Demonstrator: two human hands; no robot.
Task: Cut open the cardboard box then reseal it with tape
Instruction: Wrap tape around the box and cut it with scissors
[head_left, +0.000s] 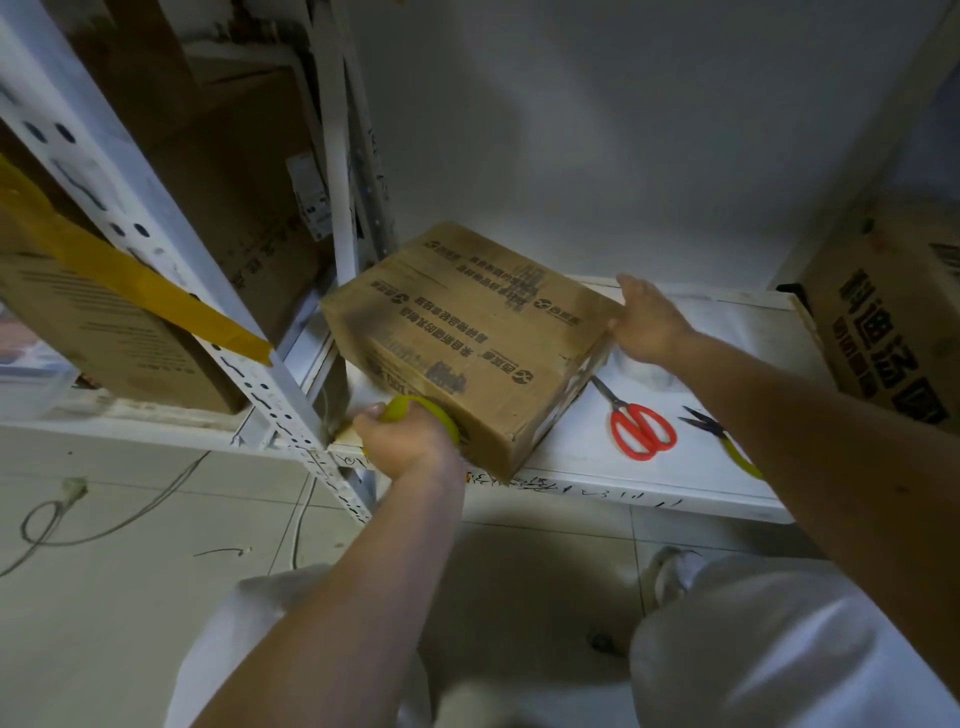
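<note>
Two hands on a printed cardboard box (467, 332), tilted on a white shelf (649, 467): left hand (405, 441) curled around a yellow tape roll (421, 408) against the box's near side, right hand (647, 322) with fingers spread against its far right edge. Red-handled scissors (636, 421) and yellow-handled snips (719, 439) flat on the shelf just right of the box.

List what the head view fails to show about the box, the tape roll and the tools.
- Tape roll: mostly hidden by the left hand gripping it.
- Cardboard box: seam blurred by motion; right edge under the right hand.
- Yellow-handled snips: handle end hidden by the right forearm.
- Red-handled scissors: fully visible.
</note>
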